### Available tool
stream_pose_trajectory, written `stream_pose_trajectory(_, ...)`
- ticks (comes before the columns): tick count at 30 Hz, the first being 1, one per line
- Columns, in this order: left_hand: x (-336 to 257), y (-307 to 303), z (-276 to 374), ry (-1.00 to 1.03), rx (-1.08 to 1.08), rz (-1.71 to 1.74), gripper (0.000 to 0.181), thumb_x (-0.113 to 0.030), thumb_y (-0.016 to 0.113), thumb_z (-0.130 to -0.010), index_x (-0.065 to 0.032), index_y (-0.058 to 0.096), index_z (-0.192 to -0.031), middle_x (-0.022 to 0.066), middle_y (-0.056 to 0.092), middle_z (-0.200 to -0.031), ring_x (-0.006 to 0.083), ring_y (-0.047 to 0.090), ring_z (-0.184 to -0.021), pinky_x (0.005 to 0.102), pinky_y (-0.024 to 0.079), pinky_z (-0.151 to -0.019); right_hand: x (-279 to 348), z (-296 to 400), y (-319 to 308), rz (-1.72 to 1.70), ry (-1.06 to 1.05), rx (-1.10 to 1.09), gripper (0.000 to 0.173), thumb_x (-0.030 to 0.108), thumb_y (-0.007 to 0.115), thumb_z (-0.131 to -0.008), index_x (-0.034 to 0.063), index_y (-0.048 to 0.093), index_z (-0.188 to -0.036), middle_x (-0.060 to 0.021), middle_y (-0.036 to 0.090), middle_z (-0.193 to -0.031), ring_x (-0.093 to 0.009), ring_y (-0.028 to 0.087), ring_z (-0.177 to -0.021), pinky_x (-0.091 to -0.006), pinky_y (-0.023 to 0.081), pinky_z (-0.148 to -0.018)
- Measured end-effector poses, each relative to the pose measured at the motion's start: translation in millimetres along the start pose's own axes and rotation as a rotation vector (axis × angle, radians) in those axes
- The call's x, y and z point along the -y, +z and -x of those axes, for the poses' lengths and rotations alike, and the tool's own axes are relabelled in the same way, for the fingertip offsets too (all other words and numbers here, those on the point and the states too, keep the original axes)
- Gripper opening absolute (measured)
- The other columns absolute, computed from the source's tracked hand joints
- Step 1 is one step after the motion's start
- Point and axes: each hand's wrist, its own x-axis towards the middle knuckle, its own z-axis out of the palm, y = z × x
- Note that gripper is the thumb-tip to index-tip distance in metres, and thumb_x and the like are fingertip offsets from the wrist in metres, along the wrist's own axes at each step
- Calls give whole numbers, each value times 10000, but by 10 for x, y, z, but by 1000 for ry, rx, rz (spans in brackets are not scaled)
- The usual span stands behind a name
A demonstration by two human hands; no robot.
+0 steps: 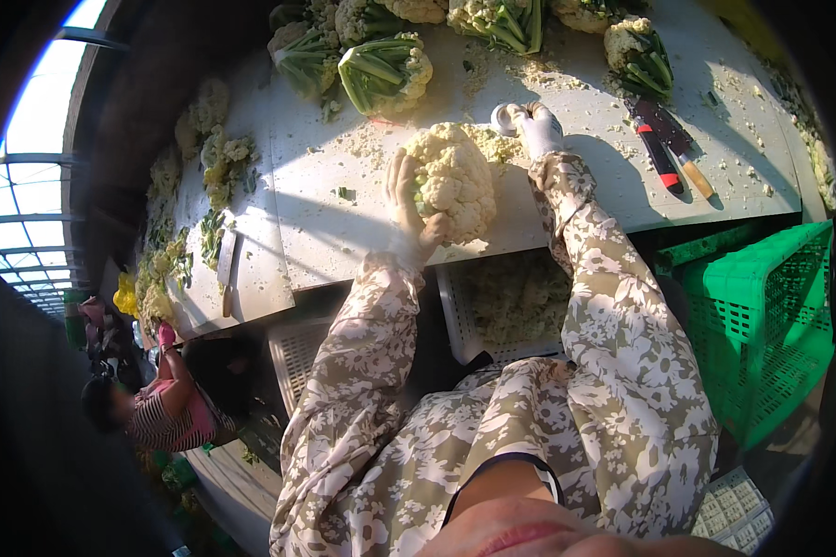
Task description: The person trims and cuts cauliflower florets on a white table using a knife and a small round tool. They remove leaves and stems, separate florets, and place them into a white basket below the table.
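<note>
A trimmed cauliflower head (456,184) rests near the front edge of the white worktable (334,250). Gripping its left side is my left hand (403,191), in a pale glove, with the thumb around the lower front. Beyond the head and to its right, my right hand (540,129), in a white glove, has its fingers curled at a small white round object (504,120); its exact kind is unclear. Loose cauliflower florets and crumbs (494,145) lie between the head and my right hand.
Leafy cauliflowers (384,73) line the table's far side. A black-and-red-handled knife (658,157) and a wooden-handled knife (697,174) lie right; another knife (226,261) lies left. Below are a floret-filled white crate (460,313) and a green crate (728,292). A person (174,411) works at left.
</note>
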Motion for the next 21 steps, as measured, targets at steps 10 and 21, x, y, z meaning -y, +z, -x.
stream_pose_trajectory(10,135,567,-1194,22,50,-72,668,-560,520,-931,-15,555,-1315,211,589,-1289,396,533,-1210,471,391,-1057,751,837,-121,-438,-407,-162,248,171,653,-947,7,607,-1127,-47,658,-870,-92,560,-573,-223,446,-461)
stream_pose_trajectory(21,895,-212,-2590,-530,284,-959,925,-554,818,-713,-263,420,-1495,127,398,-1522,351,356,-1408,576,330,-1134,51,556,-495,-171,-520,-183,191,185,704,-944,62,616,-1061,16,648,-913,-47,597,-762,-206,507,-645)
